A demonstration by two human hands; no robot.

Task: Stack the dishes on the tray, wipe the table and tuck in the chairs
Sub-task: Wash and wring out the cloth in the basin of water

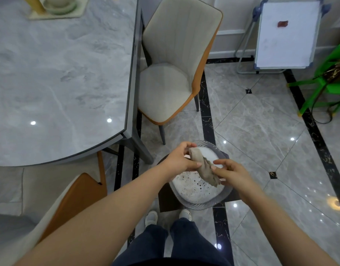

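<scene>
A twisted beige cloth (202, 166) is held between both hands over a clear basin (219, 198) of foamy water on a low dark stool. My left hand (181, 158) grips its upper end, my right hand (232, 172) its lower end. The grey marble table (59, 83) fills the left. On its far edge sits a tray (77, 13) with stacked pale dishes (59, 3). One beige and orange chair (176, 73) stands out from the table's right side. Another chair (75, 198) is at the lower left.
A small whiteboard easel (286, 33) leans by the far wall. A green plastic stool (330, 79) stands at the right edge. Glossy tiled floor (261, 131) with black bands spreads to the right. My feet (169, 216) are just behind the basin.
</scene>
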